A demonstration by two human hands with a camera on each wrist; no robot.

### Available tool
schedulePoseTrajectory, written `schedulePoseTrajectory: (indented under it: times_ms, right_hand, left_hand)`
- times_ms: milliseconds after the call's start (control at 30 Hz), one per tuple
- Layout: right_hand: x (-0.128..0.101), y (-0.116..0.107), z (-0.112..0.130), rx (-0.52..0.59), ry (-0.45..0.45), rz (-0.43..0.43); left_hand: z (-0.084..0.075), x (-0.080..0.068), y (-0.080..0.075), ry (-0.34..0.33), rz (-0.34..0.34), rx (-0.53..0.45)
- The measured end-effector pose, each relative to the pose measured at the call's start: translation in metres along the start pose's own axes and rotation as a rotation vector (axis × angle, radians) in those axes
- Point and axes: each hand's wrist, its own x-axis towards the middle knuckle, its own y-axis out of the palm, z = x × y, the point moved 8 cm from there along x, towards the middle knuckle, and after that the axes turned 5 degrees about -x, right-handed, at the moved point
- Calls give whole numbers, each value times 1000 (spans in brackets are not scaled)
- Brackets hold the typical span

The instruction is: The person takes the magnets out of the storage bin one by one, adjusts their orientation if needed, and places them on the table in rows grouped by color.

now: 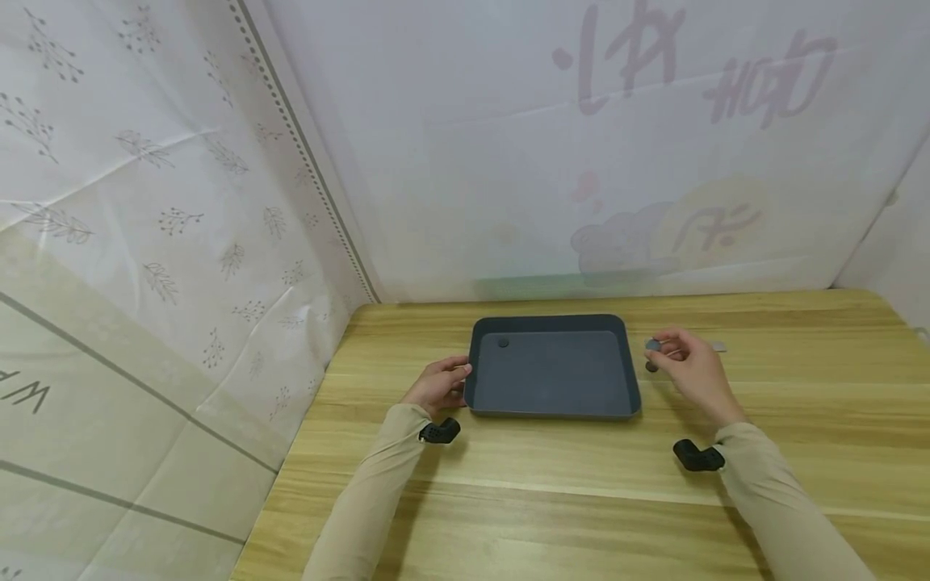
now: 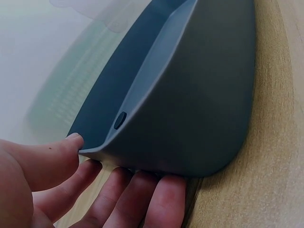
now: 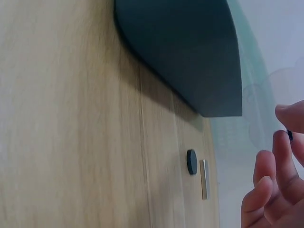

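A dark grey rectangular tray (image 1: 552, 415) sits on the wooden table, with one small dark disc (image 1: 504, 342) inside near its far left corner. At the tray's left side, my left hand (image 1: 439, 385) holds the wall; the left wrist view shows the thumb at the rim and the other fingers against the outside. Just right of the tray, my right hand (image 1: 690, 367) pinches a small round disc (image 1: 653, 344) between thumb and forefinger, raised above the table. Beneath it another dark disc (image 3: 192, 162) lies on the wood. Fingers mostly hide the held disc in the right wrist view.
A flat, pale metallic strip (image 3: 204, 179) lies on the table (image 1: 508, 516) beyond the loose disc, partly behind the right hand in the head view. Patterned cloth walls (image 1: 508, 161) stand behind and to the left of the table.
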Motion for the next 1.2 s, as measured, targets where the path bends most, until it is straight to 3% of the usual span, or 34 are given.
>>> schedulePoseTrajectory:
  times_ms: [667,1200]
  right_hand:
    - [-6,-14,-24,-49,38,-45]
    - [-7,-14,-43,-106,79,-23]
  left_hand:
    - [-2,-1,1,10,11,6]
    - [-1,-1,0,5,17,10]
